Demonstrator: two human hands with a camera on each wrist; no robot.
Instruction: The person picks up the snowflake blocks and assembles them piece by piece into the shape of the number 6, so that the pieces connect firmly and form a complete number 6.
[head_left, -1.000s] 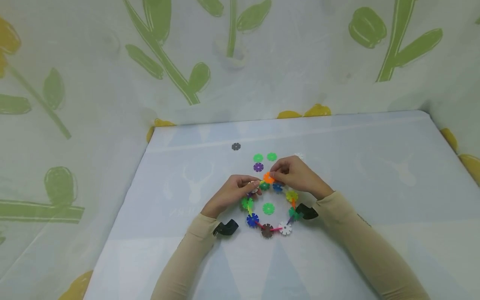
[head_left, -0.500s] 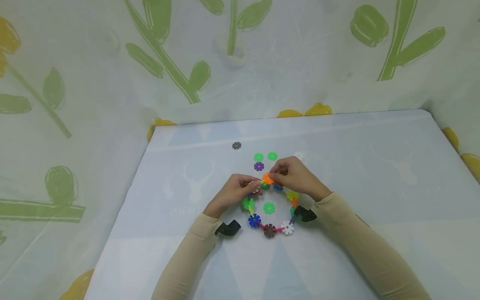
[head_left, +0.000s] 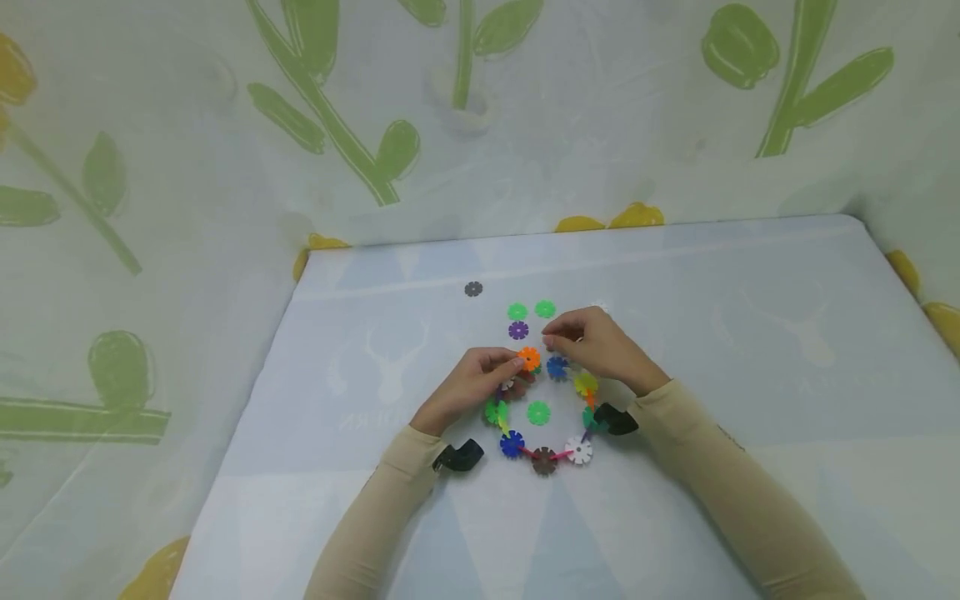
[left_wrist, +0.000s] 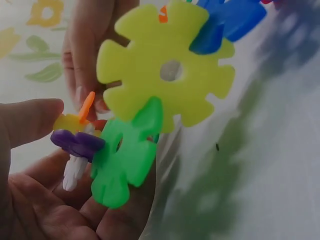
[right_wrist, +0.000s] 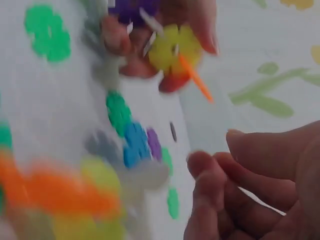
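Note:
A chain of colourful notched snowflake discs point(head_left: 512, 444), slotted into one another, curves into a ring in the head view. My left hand point(head_left: 472, 383) pinches one end of it; in the left wrist view the thumb presses a yellow disc, beside purple, white and green ones point(left_wrist: 122, 162). An orange disc point(head_left: 528, 359) sticks out from that yellow disc point(right_wrist: 172, 50). My right hand point(head_left: 596, 343) is just right of the orange disc, apart from it, thumb and fingers separated with nothing between them. Below it lies a blue disc point(head_left: 557, 367), near the chain's yellow disc.
A loose green disc point(head_left: 538, 412) lies inside the ring. Behind the hands are a purple disc point(head_left: 518, 330), two green discs point(head_left: 517, 311), a white one partly hidden by the right hand, and a dark grey disc point(head_left: 473, 288). Patterned cloth walls border the table point(head_left: 675, 267).
My right hand has let go of the orange disc and drawn slightly up and away. The orange disc stays with the left hand, shifted a little left.

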